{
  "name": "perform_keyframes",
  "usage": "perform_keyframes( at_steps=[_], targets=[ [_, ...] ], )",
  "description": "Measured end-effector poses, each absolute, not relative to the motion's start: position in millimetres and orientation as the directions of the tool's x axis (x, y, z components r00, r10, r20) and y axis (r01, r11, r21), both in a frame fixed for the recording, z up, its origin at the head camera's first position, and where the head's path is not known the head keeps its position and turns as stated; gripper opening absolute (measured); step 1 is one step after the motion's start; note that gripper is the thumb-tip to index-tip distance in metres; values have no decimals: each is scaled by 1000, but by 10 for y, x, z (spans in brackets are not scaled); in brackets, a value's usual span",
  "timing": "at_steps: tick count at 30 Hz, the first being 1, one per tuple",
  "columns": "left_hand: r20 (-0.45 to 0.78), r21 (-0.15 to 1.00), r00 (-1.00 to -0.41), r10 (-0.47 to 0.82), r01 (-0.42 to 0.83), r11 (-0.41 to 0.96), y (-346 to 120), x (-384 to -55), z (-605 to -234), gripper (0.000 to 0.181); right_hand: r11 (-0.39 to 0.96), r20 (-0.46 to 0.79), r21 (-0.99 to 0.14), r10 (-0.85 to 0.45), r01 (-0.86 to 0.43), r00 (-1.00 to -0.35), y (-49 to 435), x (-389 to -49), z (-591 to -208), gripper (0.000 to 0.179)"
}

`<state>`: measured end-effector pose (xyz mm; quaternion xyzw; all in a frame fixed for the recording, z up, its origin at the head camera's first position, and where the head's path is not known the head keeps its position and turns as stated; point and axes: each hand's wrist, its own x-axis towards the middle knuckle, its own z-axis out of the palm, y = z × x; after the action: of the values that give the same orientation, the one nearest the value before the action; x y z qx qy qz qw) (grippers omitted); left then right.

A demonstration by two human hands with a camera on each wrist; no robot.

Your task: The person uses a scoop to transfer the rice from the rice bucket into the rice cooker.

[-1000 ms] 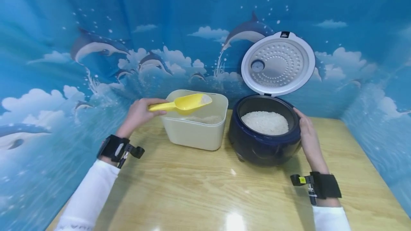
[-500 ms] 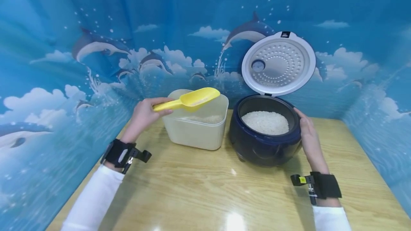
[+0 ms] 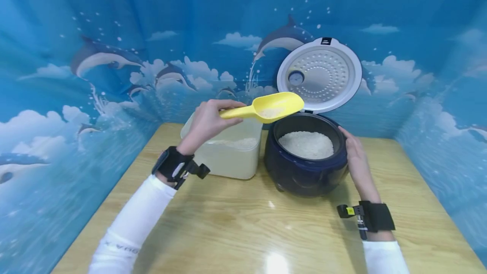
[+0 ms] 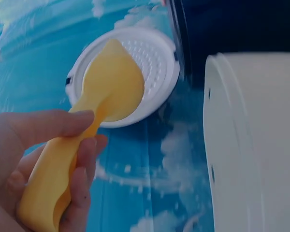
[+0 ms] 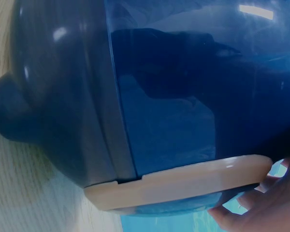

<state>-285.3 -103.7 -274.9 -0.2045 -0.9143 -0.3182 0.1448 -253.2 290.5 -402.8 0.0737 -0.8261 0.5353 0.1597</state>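
My left hand [image 3: 211, 121] grips the handle of a yellow scoop [image 3: 279, 105], fingers and thumb wrapped round it in the left wrist view. A little white rice lies in the scoop's bowl, which is raised and overlaps the back rim of the dark blue rice cooker [image 3: 304, 176] in the head view. White rice [image 3: 307, 144] fills the bottom of the cooker's pot. Its round silver lid [image 3: 321, 73] stands up, hinged at the back. My right hand [image 3: 357, 155] rests with fairly straight fingers against the cooker's right side, by the rim. Partly behind my left forearm stands a cream bin [image 3: 228, 162] with rice inside.
The bin and cooker stand side by side on a light wooden table [image 3: 236, 219]. A blue curtain [image 3: 213, 20] printed with dolphins and clouds hangs close behind and along both sides.
My left hand has lifted the scoop out from over the bin and carried it right, to the cooker's back left rim. The right hand stays against the cooker.
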Motion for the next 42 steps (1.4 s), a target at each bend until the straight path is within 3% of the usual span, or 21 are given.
perform_keyframes(
  at_steps=[5,10,13,18,20,22,27,36,42],
  targets=[
    [453,414,-825,338,531,739,-739,-2909,-2841,33,418,345,-858,41,-298,-938,2857,-2558,-4043,53],
    [546,255,-724,421,622,740,-564,-2930,-3056,33,415,348,-858,36,-303,-937,2826,-2562,-4055,52],
    [633,80,-597,493,684,725,-519,-2913,-3174,35,409,345,-861,33,-302,-938,2806,-2550,-4048,53],
    [764,-231,-301,571,698,677,-483,-2888,-3269,32,416,338,-860,33,-295,-940,2798,-2539,-4021,54],
    [795,-283,-226,562,682,674,-470,-2899,-3277,30,422,340,-857,35,-295,-940,2809,-2540,-4013,54],
    [817,-298,-190,544,670,680,-460,-2915,-3276,30,426,345,-854,37,-298,-938,2824,-2544,-4008,54],
    [846,-239,-216,487,664,708,-449,-2937,-3279,35,435,351,-849,41,-299,-936,2856,-2545,-4010,54],
    [805,121,-472,361,725,678,-428,-2891,-3366,42,433,336,-855,42,-286,-941,2879,-2523,-4026,54],
    [771,287,-552,319,747,599,-385,-2823,-3421,42,438,339,-851,36,-290,-940,2919,-2535,-4022,54]
  ],
)
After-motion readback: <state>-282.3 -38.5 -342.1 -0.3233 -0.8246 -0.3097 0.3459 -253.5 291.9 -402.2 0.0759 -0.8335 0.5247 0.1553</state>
